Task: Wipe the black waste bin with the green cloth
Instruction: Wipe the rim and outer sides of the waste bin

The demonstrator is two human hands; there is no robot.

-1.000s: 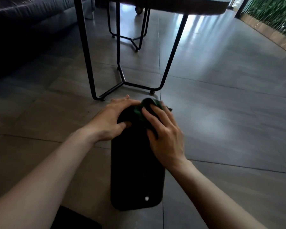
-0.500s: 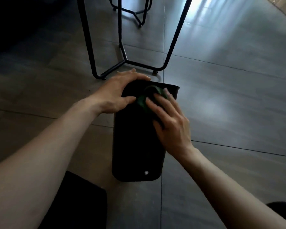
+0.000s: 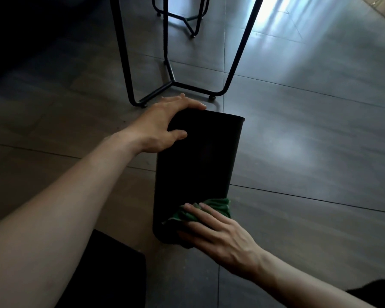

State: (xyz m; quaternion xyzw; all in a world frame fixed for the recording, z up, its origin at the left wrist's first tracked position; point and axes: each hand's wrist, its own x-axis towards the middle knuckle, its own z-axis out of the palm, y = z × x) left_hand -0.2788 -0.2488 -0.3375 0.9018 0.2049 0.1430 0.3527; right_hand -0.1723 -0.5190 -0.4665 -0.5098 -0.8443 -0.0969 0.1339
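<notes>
The black waste bin [image 3: 200, 161] lies on its side on the tiled floor, its open rim pointing away from me. My left hand [image 3: 165, 125] grips the bin's far left rim, thumb on the upper wall. My right hand [image 3: 218, 232] presses the green cloth [image 3: 216, 206] flat against the bin's near end, by its base. Most of the cloth is hidden under my fingers.
A table's black metal legs [image 3: 171, 83] stand on the floor just beyond the bin. A second metal frame [image 3: 187, 21] is farther back. A dark sofa [image 3: 31, 25] fills the upper left. A dark flat object [image 3: 111, 267] lies under my left forearm.
My right hand has slid the green cloth along the bin from its rim end down to its base end. My left hand stays on the rim. The camera tilted down.
</notes>
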